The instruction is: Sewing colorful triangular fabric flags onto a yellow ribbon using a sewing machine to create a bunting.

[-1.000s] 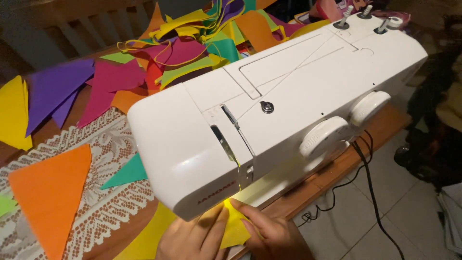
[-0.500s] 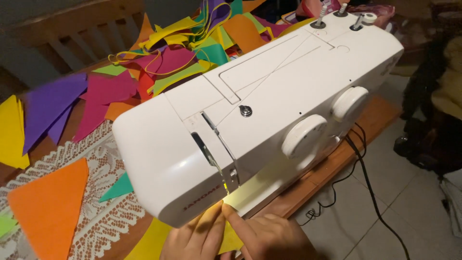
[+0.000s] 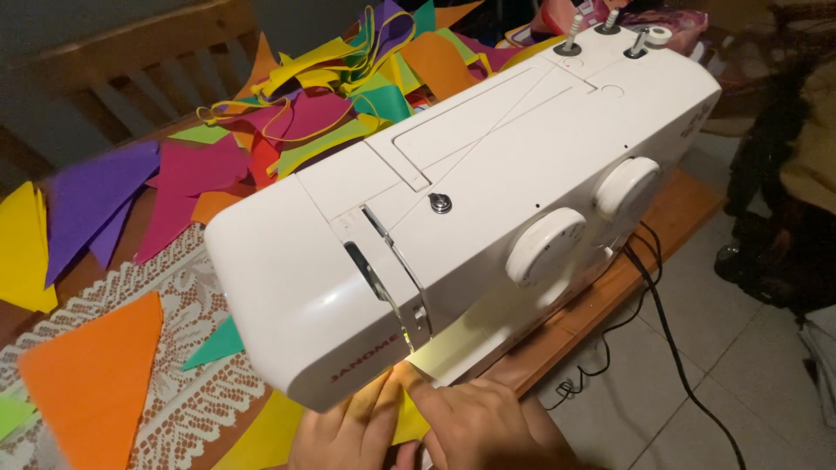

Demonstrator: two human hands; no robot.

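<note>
While both hands sit at the bottom edge of the shot, they're pressed flat on a yellow fabric piece (image 3: 409,422) that runs under the front end of a white sewing machine (image 3: 470,226). Left hand (image 3: 348,435) is on the left w/ fingers straight and close together, tips pointing up toward the lit spot under the machine head. Right hand (image 3: 488,426) is just beside it, index finger stretched out along the fabric, rest of the fingers held together; thumbs I can't really make out. Neither hand is pinching anything afaict, just holding the yellow piece down. Needle area itself is hidden by the machine body, so can't tell exactly where the fabric meets it.

Other stuff: machine has two round dials (image 3: 547,246) on its side and a black cord (image 3: 670,348) trailing down to the tiled floor. It sits on a wooden table (image 3: 662,218) w/ a white lace runner (image 3: 183,287). An orange triangle (image 3: 96,383) lies on the lace to the left, a purple triangle (image 3: 96,196) further back, and a messy pile of coloured pennants (image 3: 331,96) behind the machine.
</note>
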